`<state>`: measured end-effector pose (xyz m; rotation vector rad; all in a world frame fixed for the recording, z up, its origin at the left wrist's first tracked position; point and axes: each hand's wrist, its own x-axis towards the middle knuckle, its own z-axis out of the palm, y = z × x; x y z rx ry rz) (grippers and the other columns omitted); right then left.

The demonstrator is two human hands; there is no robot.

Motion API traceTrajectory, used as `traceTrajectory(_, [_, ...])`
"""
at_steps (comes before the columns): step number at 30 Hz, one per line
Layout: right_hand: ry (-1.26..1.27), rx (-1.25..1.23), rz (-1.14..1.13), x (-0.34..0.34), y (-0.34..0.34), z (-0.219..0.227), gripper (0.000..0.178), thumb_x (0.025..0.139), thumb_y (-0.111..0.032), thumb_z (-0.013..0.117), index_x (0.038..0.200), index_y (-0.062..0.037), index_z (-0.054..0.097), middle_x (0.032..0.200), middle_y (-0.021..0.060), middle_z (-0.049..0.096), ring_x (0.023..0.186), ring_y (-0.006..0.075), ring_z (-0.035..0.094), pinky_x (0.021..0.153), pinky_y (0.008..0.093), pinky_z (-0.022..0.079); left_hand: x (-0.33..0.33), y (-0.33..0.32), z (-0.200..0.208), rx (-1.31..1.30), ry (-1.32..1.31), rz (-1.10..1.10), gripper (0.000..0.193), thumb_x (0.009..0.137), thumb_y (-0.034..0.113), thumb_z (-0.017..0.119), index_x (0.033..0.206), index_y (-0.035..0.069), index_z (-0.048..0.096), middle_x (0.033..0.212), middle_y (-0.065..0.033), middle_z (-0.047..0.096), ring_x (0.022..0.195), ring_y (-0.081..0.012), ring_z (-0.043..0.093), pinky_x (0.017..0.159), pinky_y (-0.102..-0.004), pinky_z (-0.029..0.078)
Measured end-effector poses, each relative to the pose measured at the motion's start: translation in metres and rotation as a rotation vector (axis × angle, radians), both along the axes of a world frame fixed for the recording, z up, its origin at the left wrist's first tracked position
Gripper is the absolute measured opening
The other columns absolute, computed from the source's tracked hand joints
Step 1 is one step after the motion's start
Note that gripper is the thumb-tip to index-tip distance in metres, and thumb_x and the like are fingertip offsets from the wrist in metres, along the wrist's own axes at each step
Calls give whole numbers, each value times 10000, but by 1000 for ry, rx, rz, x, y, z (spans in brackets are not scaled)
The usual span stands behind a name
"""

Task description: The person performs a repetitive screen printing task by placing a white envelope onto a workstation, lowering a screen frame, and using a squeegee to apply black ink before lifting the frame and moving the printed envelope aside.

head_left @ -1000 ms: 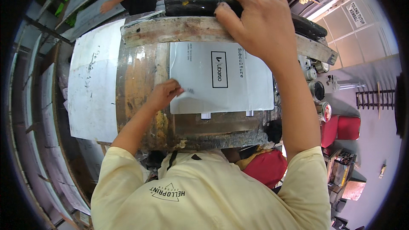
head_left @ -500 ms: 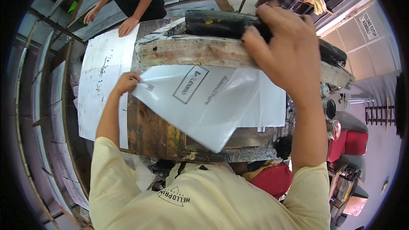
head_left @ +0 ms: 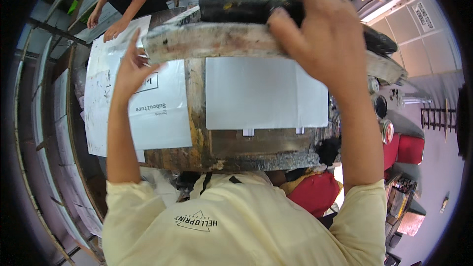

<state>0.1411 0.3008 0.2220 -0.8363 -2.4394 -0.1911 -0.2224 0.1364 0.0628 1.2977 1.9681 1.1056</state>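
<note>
A paint-stained wooden screen frame [head_left: 212, 41] is tilted up across the work table. My right hand [head_left: 327, 39] grips it right of the middle, with the thumb in front and the fingers over the top. Against its far side lies a dark, ink-smeared bar [head_left: 234, 8]. My left hand [head_left: 132, 69] is open beside the frame's left end, thumb and fingers apart; whether it touches the wood I cannot tell. Under that hand, a glossy white plastic sheet with black print [head_left: 170, 123] lies at the left. Below the frame, a plain white plastic sheet [head_left: 266, 93] lies flat on the table.
At the far left, a co-worker's hand [head_left: 116, 29] rests by the sheets' edge. Racks with white sheets [head_left: 61, 123] line the left side. Open tins [head_left: 379, 106] stand off the table's right edge, near a red chair [head_left: 410, 149]. A dark rag [head_left: 327, 151] sits at the front right corner.
My left hand has carried the printed plastic sheet leftward, let go of it and risen to the frame's left end. The plain sheet is now uncovered. My right hand still grips the raised frame.
</note>
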Motion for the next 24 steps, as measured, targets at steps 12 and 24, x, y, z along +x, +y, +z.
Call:
traceTrajectory(12, [-395, -641, 149, 92, -137, -270, 429, 878, -384, 786, 1198, -111, 707, 1076, 80, 662, 1030, 317, 629, 873, 501, 542, 205, -138, -171, -135, 267, 96, 976, 570, 425, 1025, 1374, 25, 642, 1159, -128, 642, 1139, -323, 603, 993, -430, 498])
traceTrajectory(24, [-206, -273, 191, -22, 59, -335, 522, 761, -298, 867, 1212, -131, 665, 1058, 67, 624, 993, 319, 614, 828, 456, 554, 197, -155, -195, -339, 296, 33, 1168, 519, 475, 990, 1522, 61, 556, 1134, -148, 593, 1088, -373, 564, 923, -470, 478])
